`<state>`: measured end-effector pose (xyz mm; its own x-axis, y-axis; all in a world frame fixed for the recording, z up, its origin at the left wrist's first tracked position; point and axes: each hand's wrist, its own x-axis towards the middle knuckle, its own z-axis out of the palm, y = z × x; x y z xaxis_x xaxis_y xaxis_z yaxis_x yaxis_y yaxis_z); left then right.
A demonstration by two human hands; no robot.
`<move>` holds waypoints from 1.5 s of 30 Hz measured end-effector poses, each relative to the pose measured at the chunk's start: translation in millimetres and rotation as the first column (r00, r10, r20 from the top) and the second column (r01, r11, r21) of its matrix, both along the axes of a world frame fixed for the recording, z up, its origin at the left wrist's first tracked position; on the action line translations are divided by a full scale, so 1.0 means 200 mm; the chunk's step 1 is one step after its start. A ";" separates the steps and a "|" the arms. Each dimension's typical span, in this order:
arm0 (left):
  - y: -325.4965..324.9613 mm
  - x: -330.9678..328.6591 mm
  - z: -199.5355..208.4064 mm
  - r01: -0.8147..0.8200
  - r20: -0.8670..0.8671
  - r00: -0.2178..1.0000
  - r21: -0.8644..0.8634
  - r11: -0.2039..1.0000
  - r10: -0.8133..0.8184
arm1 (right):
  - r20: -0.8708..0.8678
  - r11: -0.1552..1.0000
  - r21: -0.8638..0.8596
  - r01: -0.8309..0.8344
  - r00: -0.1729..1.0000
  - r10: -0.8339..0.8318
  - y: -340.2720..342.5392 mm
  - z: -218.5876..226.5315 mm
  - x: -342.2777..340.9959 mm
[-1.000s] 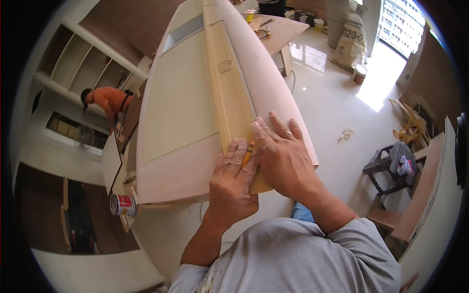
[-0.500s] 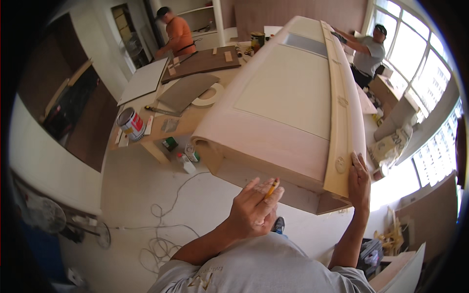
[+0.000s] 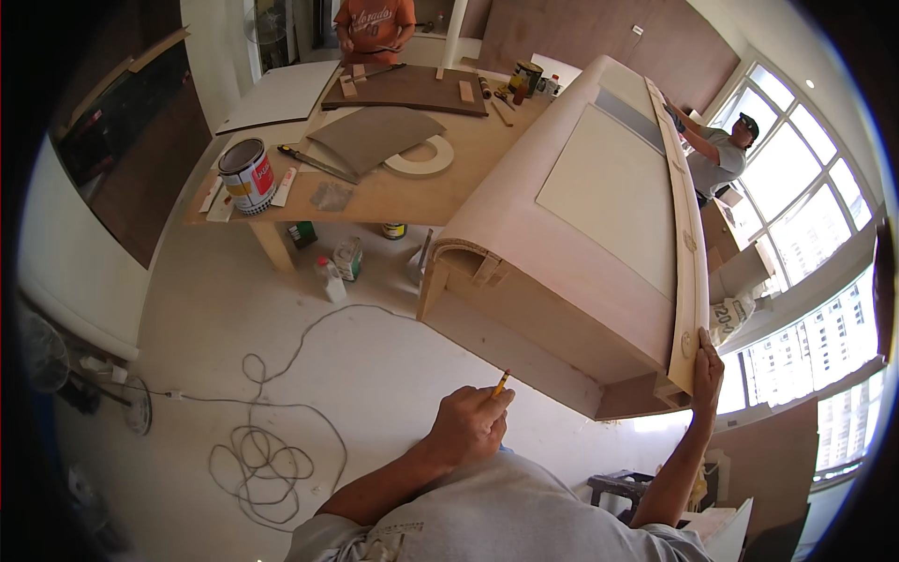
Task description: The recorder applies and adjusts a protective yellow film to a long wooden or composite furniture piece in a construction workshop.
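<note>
A long, pale wooden cabinet (image 3: 552, 234) with rounded edges slants away in front of me, its open hollow end nearest me. A narrow light wood strip (image 3: 686, 272) runs lengthwise along its right side. My right hand (image 3: 708, 379) grips the near end of that strip at the cabinet's right corner, fingertips on top. My left hand (image 3: 471, 423) is closed round a yellow pencil (image 3: 502, 383), whose end sticks up between the fingers, in front of the open end and apart from it. At the far right end, a co-worker (image 3: 721, 155) in a grey shirt reaches to the same strip.
On the left, a worktable (image 3: 403, 201) carries a paint can (image 3: 246, 176), a roll of edge banding (image 3: 420, 157), sheets and a dark panel (image 3: 412, 89). Behind it stands a person (image 3: 377, 28) in orange. A cable (image 3: 262, 464) coils on the floor near plastic bottles (image 3: 331, 279).
My view has shifted, and the cabinet's open end shows more. My left hand has lowered slightly with the pencil. The person in orange now faces this way.
</note>
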<state>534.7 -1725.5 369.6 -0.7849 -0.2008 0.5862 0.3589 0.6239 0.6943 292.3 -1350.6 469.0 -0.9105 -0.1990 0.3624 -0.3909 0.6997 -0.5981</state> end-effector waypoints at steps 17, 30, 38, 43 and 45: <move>0.03 0.01 -0.10 0.021 0.159 0.987 0.000 1.000 -0.021 | -0.038 0.998 -0.069 0.001 0.999 -0.003 -0.07 0.02 0.02; 0.36 -0.58 0.63 0.014 -0.304 0.944 -0.354 0.935 -0.129 | 0.024 0.931 0.255 -0.263 0.964 0.266 0.00 0.17 0.20; 0.73 -1.58 0.77 0.144 0.153 0.983 -0.309 0.940 -0.101 | -0.100 0.854 0.295 -0.429 0.875 0.474 0.12 0.10 0.12; 0.83 -1.84 0.76 0.154 0.466 0.883 -0.162 0.975 -0.062 | -0.102 0.861 0.245 -0.445 0.872 0.479 0.13 0.10 0.11; 0.88 -1.82 0.71 0.134 0.397 0.917 -0.194 0.972 -0.047 | -0.096 0.851 0.233 -0.471 0.860 0.502 0.14 0.09 0.08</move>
<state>170.5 -1549.0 511.0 -0.9672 -0.0230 0.2531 0.1508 0.7497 0.6444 308.9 -1322.3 487.7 -0.6171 -0.6826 0.3915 -0.7842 0.4920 -0.3782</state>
